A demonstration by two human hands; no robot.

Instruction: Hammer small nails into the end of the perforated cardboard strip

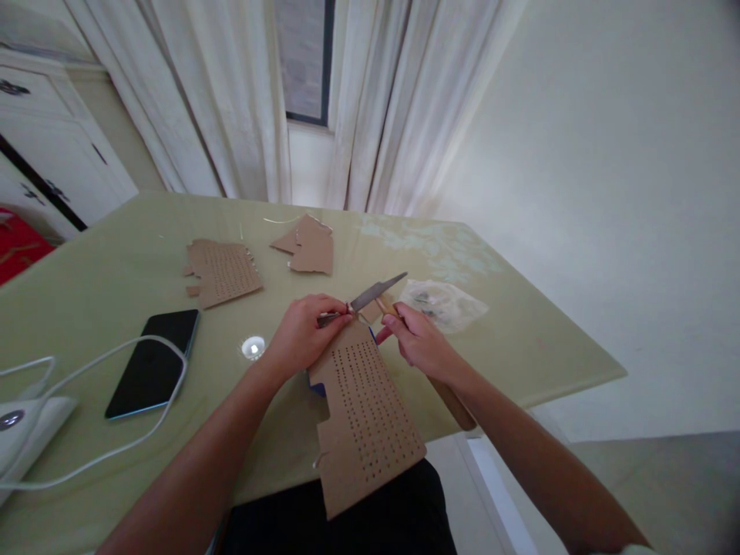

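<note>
Because the left hand (301,333) pinches the card's (361,416) top edge right beside the blade (378,291) — gripped by the right hand's (419,339) curled fingers — a slip could nick fingertips, or tear the card overhanging the table (116,277).

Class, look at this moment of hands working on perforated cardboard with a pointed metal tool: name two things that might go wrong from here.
1. The metal tool lies close between the left hand and right hand; a slip might jab a finger.
2. The perforated cardboard overhangs the table edge unsupported, so it may bend or tear under pressure.
</note>
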